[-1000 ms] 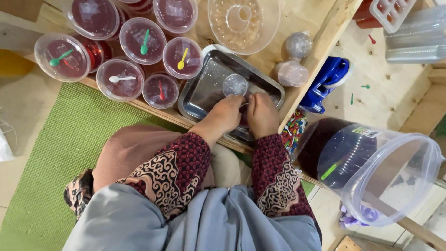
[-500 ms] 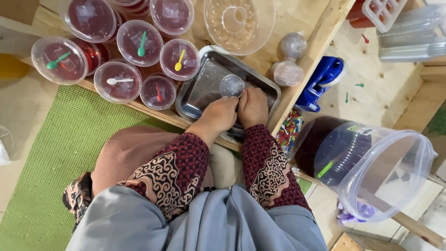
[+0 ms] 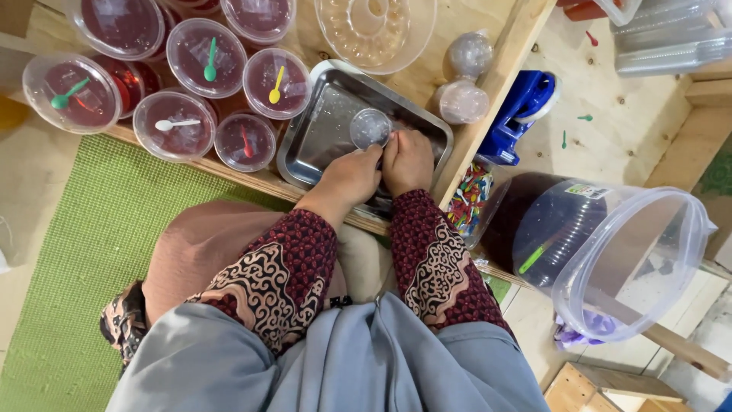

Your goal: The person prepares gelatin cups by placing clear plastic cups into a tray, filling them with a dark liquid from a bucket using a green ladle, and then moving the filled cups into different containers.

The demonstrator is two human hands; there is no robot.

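Upper left, I see lidded cups of red jelly [image 3: 175, 126] with coloured spoons. At centre, my left hand [image 3: 349, 177] and right hand [image 3: 408, 162] pinch a small clear cup [image 3: 370, 127] over the steel tray [image 3: 320, 137]; light, flimsy, best gripped by its rim. Right, a big clear tub [image 3: 610, 259] bears a small pale label.

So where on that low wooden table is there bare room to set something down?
Inside the steel tray, left of the small clear cup both hands hold. Also bare wood between the ring mould and the tray. Crowded: the lidded red cups on the left.
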